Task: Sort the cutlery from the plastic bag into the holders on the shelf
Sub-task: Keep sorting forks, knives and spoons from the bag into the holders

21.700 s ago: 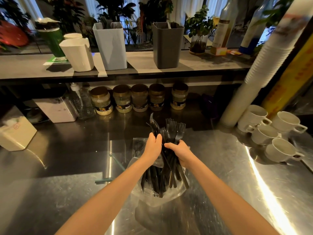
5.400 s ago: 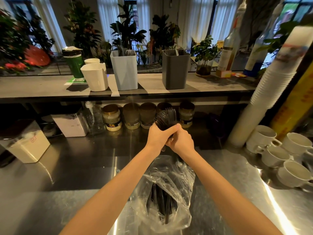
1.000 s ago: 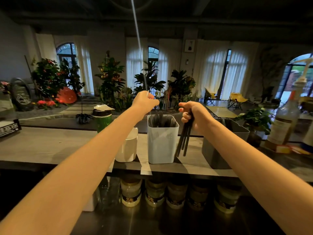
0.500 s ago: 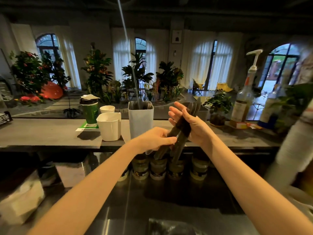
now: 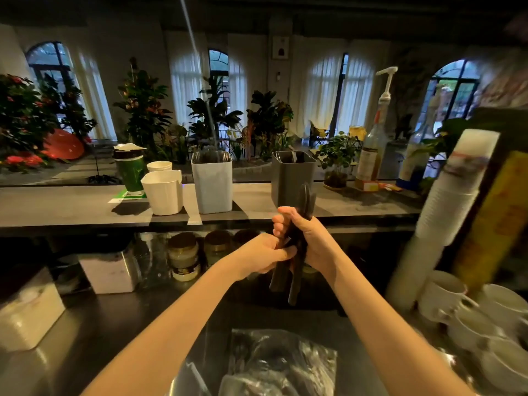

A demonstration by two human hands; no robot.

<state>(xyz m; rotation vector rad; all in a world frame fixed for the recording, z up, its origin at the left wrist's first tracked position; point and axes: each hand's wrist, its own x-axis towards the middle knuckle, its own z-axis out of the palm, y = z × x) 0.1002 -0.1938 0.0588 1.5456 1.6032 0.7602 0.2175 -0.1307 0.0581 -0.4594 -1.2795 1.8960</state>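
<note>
Cutlery [image 5: 297,247]: black bundle, upright, held over the counter [image 5: 85,332] below the shelf [image 5: 71,207].
Right hand [image 5: 311,241]: closed round the bundle's middle.
Left hand [image 5: 265,255]: pinching the handles beside it.
Holders: pale blue holder [image 5: 212,185] and grey holder [image 5: 287,178] on the shelf.
Plastic bag [image 5: 280,367]: near edge of counter.

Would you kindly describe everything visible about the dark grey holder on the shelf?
The dark grey holder is a tall, squarish, matte bin that looks plastic. It stands upright on the shelf, to the right of the light blue holder and apart from it. Its open top shows a divider and something dark inside. The black cutlery overlaps its lower right corner in view; contact cannot be judged.
</note>
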